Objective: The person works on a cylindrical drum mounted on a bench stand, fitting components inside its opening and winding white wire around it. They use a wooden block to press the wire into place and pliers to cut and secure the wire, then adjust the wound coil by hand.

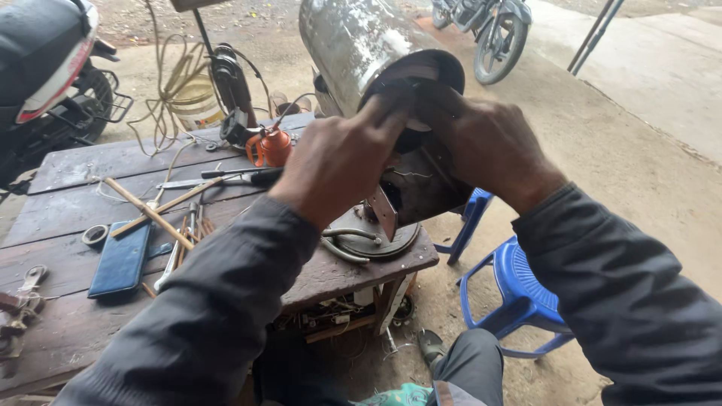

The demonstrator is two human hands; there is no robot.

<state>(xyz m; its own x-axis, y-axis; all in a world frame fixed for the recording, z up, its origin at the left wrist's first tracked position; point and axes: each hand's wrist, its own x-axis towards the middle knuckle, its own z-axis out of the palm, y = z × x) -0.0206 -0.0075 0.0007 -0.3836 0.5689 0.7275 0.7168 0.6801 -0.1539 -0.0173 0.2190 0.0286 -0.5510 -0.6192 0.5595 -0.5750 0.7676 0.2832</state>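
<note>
Both hands meet at the dark open end of the metal cylinder (361, 45) on the wooden table (68, 203). Left hand (342, 162) fingers curl on its rim; right hand (481, 146) seemingly grips it too. A blue case (120, 259) lies left.

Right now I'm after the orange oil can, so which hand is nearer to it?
Left. The left hand is just right of the orange oil can; the right hand is farther right, on the metal cylinder's dark end.

Your surroundings: worn wooden workbench (68, 331) across left of frame; dark blue flat phone case (120, 259) lower left; small orange oil can (271, 146) upper centre; blue plastic stool (519, 289) lower right; parked motorcycle (489, 30) top right; scooter (45, 68) upper left.
</note>
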